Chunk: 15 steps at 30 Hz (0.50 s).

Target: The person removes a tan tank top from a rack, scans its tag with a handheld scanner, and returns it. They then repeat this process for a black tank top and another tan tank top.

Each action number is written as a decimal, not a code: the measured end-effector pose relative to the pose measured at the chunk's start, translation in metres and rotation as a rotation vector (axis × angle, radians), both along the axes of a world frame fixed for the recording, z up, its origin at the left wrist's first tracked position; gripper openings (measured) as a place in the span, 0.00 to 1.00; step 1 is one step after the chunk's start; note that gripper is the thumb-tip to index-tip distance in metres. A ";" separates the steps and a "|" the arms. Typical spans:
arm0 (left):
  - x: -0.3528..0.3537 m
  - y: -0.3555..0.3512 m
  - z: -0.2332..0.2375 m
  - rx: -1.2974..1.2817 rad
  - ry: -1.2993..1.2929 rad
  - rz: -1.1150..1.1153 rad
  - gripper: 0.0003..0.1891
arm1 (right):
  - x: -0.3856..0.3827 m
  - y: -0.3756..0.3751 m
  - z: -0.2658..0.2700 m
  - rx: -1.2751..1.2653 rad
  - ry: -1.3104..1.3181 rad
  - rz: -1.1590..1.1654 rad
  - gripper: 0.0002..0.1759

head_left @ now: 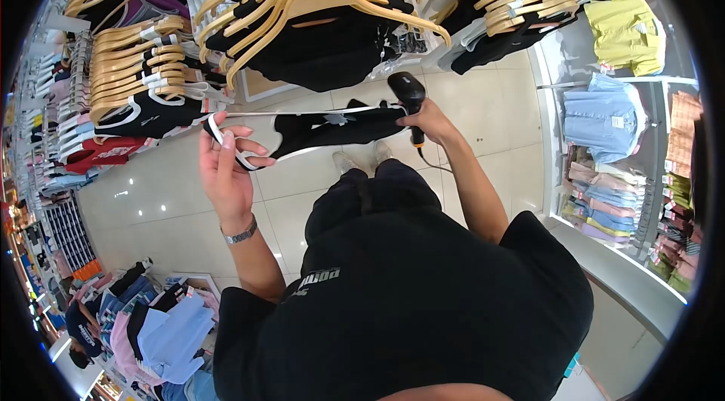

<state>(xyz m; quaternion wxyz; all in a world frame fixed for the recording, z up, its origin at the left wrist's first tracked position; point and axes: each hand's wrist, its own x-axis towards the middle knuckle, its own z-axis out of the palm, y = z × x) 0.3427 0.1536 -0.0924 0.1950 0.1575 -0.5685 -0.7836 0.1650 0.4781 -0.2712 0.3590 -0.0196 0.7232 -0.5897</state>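
Your left hand [226, 167] pinched the white-edged strap of the black fabric tank top with white trim [332, 129] between thumb and loosely curled fingers. Your right hand [432, 120] was closed around the grip of the black plastic handheld barcode scanner [408, 91]. The top hung stretched between your two hands, in the air above the pale glossy tiled floor [166, 197] and just near of the rack of light wooden hangers carrying black garments [325, 1]. Its right end seemed to be pinned under the same fingers that held the scanner, though the view there was too small to be sure. That shared grip was likely the weak point: shifting your fingers on the scanner could have let the cloth slip, leaving it dangling from the strap on the left. The left pinch was light too, so a pull to the right might have drawn the strap free and dropped the top to the floor. The thin dark cord [427, 161] trailing near from the scanner could also have snagged on the garment or on your arm.
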 end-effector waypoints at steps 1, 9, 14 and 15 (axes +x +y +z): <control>0.002 -0.004 -0.005 -0.012 -0.026 0.042 0.21 | -0.004 0.006 0.007 0.088 0.065 0.024 0.25; -0.004 -0.036 -0.037 0.196 -0.049 0.206 0.17 | -0.017 0.009 0.025 0.302 0.267 -0.194 0.17; -0.013 -0.054 -0.055 0.183 -0.128 0.230 0.17 | -0.023 0.012 0.038 -0.379 -0.121 -0.462 0.17; -0.015 -0.058 -0.058 0.181 -0.126 0.217 0.17 | -0.025 0.013 0.040 -0.502 -0.194 -0.478 0.17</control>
